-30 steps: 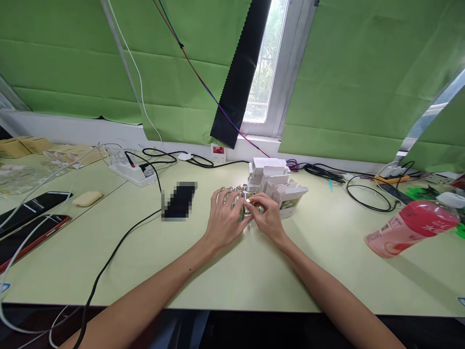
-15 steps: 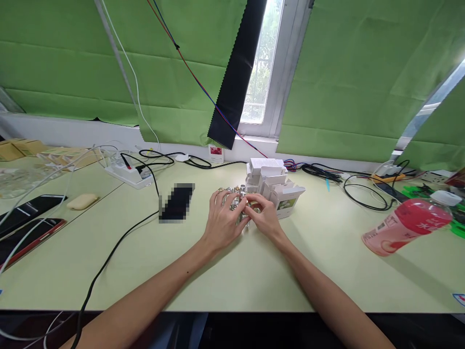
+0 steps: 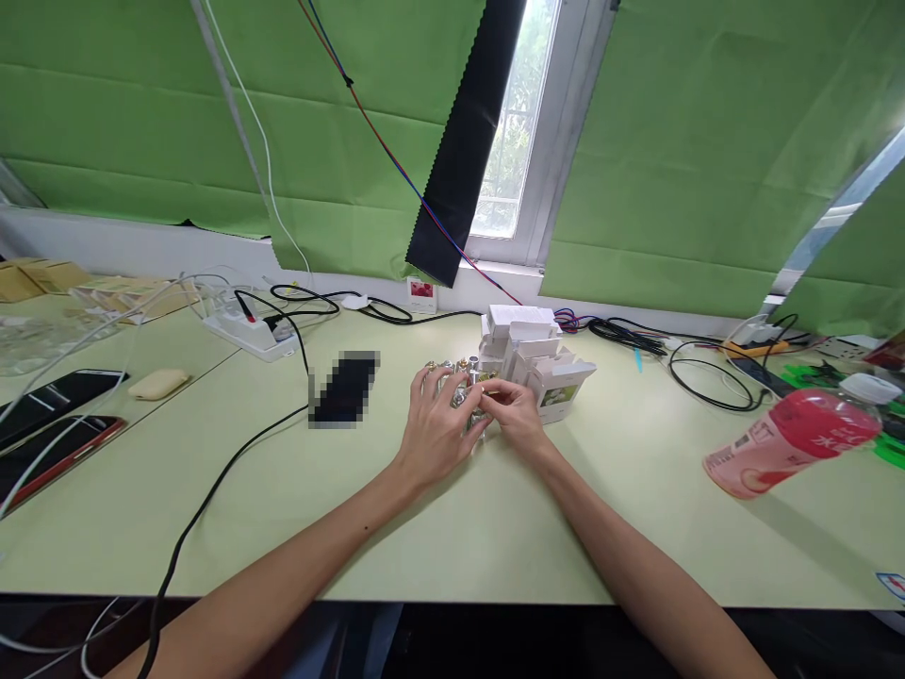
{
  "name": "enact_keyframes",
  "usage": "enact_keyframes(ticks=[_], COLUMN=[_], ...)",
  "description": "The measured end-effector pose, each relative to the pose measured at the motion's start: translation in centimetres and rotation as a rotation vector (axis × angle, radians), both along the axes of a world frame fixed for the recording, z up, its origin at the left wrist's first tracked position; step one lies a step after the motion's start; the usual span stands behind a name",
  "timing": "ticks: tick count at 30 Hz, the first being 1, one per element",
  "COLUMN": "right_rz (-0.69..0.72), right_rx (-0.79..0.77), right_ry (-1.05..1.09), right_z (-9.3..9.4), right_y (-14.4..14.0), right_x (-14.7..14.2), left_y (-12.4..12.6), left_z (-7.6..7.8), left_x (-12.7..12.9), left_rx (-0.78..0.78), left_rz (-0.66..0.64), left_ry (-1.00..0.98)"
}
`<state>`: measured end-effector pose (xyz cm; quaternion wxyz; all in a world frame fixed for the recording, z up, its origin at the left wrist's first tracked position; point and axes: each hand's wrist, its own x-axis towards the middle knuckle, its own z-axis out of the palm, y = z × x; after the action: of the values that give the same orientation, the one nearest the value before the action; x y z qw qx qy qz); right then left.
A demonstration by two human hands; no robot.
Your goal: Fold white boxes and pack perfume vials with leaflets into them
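Observation:
A cluster of small shiny pieces (image 3: 462,366), silver and gold in colour, stands on the table in front of me; they look like little glass or metal bottles, but my hands cover most of them. My left hand (image 3: 436,420) curls around the cluster from the left, its fingers bent over the tops. Close against it, my right hand (image 3: 518,413) is closed in a pinch at the cluster's right side. Whatever lies between those right fingertips is hidden. Just behind the right hand stand several opened white cardboard boxes (image 3: 562,387).
A pink drink bottle (image 3: 792,438) stands at the right. Left of my hands lies a blurred-out dark object (image 3: 345,389), with a black cable (image 3: 233,467) beside it. Further left are phones (image 3: 60,453), a yellowish case (image 3: 159,384) and a power strip (image 3: 251,338).
The view has shifted slightly. My right fingers have moved a little and bent closer together against the cluster; my left hand stays over the shiny pieces.

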<state>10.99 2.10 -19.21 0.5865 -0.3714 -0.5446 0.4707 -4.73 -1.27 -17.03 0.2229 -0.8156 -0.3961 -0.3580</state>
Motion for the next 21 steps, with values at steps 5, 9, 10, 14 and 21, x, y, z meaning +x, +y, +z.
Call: enact_keyframes(ticks=[5,9,10,14,21], right_rz=[-0.006,-0.028,-0.034,-0.064,-0.095], right_rx=[0.0,-0.019,-0.025,-0.042,-0.057], right_ry=[0.031,0.053,0.056,0.064,0.144], right_z=[0.0,0.3,0.4,0.5,0.8], right_y=[-0.1,-0.3,-0.3,-0.4,-0.5], right_x=[-0.1,-0.3,-0.4,-0.7,-1.3], left_y=[0.0,0.2,0.2,0.3,0.2], left_z=[-0.1,-0.3,-0.3,-0.4,-0.3], left_x=[0.0,0.1,0.1,0.1,0.2], left_rx=[-0.001,-0.018,-0.025,-0.032,-0.031], left_rz=[-0.014,-0.038,-0.041,-0.048,-0.064], left_ry=[-0.029,-0.061,-0.067,-0.071,-0.059])
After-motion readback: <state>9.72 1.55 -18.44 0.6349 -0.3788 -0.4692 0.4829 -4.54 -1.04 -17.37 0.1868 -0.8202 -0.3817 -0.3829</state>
